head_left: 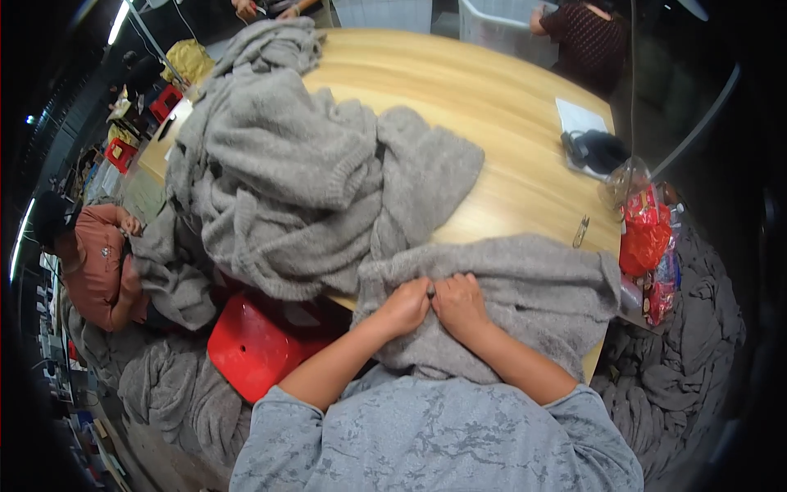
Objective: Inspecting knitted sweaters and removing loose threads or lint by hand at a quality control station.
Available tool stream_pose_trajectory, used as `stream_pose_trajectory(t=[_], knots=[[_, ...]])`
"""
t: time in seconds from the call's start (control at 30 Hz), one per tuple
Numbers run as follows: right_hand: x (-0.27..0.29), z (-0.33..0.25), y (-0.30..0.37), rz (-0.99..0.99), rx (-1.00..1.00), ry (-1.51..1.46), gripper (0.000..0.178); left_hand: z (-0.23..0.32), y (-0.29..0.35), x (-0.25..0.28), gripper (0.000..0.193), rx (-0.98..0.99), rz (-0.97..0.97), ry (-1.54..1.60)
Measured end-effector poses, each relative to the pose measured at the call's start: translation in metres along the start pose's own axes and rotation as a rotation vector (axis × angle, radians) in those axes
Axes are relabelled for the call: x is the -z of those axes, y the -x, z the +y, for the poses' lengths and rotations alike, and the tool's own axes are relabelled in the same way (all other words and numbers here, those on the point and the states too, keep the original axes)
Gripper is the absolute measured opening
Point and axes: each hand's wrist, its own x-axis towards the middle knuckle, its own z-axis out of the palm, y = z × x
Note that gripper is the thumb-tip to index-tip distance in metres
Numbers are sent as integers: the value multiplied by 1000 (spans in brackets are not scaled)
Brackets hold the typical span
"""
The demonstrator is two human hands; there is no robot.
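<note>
The fingers of the left hand (405,307) and the right hand (461,305) are closed close together, and they seem to pinch a fold of the grey knitted piece (533,266). This piece lies at the near edge of the tabletop (525,156), partly hanging toward the person. If the hands pull apart too strongly, the soft knit could stretch; its hanging weight could also make it slip down. The large grey pile (287,164) presses against it on the left, so the fabrics may tangle, and it leaves little room there. A small metal tool (581,231) lies just beyond the piece and could be knocked. The red bag (646,242) stands at the right edge, and the red stool (250,348) is below, on the left.
</note>
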Motion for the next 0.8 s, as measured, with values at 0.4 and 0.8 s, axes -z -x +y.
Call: stream_pose_trajectory(t=[0.4,0.8], knots=[[-3,4,-3,37,-204,-271,10,-4,-6,-10,21,316,146,333],[10,42,-22,-492,-632,-939,8,-14,-4,3,13,338,24,540]])
